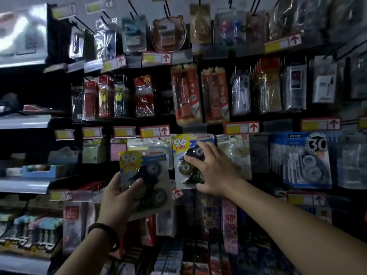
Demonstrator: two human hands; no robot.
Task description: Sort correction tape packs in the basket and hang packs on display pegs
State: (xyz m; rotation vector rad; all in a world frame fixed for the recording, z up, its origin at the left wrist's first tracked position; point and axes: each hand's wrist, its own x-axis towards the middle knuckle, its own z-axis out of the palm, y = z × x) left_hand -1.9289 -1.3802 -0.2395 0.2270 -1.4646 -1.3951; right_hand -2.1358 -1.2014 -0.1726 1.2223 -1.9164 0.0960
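Here, head view: left grip (119,197) holding loose 96 pack (146,175) from below, thumb lying across blister, pack tilting in front of display. Right grip (215,171) clasping hanging 96 pack (184,153), fingers curling over blister, thumb at lower edge. Hanging pack sitting just under price tag (155,131); peg hidden. Blue 30 packs (301,161) hanging further right.
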